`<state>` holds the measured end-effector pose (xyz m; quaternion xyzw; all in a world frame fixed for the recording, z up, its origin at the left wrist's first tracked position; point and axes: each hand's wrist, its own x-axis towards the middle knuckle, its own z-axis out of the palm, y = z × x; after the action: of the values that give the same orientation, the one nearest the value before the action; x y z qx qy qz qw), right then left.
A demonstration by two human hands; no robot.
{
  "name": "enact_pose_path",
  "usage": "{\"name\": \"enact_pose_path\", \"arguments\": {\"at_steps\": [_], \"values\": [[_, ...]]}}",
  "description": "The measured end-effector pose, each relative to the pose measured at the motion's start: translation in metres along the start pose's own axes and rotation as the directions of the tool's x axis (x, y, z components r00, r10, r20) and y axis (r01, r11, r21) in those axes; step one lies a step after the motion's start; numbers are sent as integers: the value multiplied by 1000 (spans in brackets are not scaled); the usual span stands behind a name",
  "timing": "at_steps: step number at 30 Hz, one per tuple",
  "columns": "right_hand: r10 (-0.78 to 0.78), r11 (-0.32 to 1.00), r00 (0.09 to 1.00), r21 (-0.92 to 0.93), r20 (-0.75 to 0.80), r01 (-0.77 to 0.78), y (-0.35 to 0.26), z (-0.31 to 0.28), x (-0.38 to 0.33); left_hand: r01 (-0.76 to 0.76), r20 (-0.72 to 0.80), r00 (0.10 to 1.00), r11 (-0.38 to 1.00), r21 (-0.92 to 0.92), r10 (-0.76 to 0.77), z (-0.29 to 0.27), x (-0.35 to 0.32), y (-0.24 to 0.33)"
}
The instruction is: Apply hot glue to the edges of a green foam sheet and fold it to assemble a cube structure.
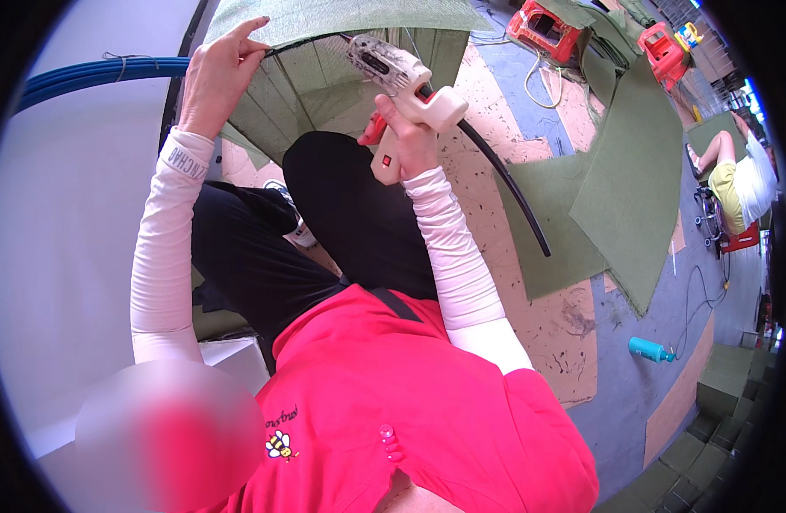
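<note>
1. Nearest, one red shirt point(427, 368) is filling the view, and two legs in black trousers point(359, 214) are bending beyond it.
2. Two white sleeves point(461, 248) are covering the forearms, one on each.
3. The right hand point(414, 141) is wrapping its fingers around the handle of one cream glue gun point(444, 107), which is sitting just right of the middle at the far side of the knees and pointing far and left.
4. One black stick point(508, 175) is trailing from the gun's back, toward the right.
5. The left hand point(215, 81) is reaching the edge of one pale green cover point(350, 15), thumb and forefinger extending there; whether they are pinching it, I cannot tell.
6. One green box point(350, 85) is standing under that cover, beyond the knees.
7. To the right, one teal bottle point(647, 349) is lying on the floor.
8. Farther off, at least two large green sheets point(632, 188) are overlapping.
9. Farthest right, two red stools point(542, 32) are standing apart, and one other person point(752, 184) is sitting.
</note>
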<state>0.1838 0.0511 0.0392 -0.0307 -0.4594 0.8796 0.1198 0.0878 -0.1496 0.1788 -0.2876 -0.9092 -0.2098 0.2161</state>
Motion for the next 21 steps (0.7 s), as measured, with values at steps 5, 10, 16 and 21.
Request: {"name": "enact_pose_path", "arguments": {"at_steps": [5, 10, 16, 21], "values": [[-19, 1000, 1000, -9, -20, 19, -3, 1, -2, 41, 44, 998, 999, 3, -41, -2, -1, 6], [-23, 999, 1000, 32, 13, 23, -1, 10, 0, 28, 20, 999, 1000, -5, -28, -2, -1, 7], [-62, 998, 996, -24, -61, 60, -5, 11, 1, 13, 3, 1000, 1000, -4, -13, 2, -1, 1], [-48, 999, 996, 5, -80, 49, -8, 7, 0, -9, -15, 1000, 1000, 0, 9, 4, -2, -2]]}}
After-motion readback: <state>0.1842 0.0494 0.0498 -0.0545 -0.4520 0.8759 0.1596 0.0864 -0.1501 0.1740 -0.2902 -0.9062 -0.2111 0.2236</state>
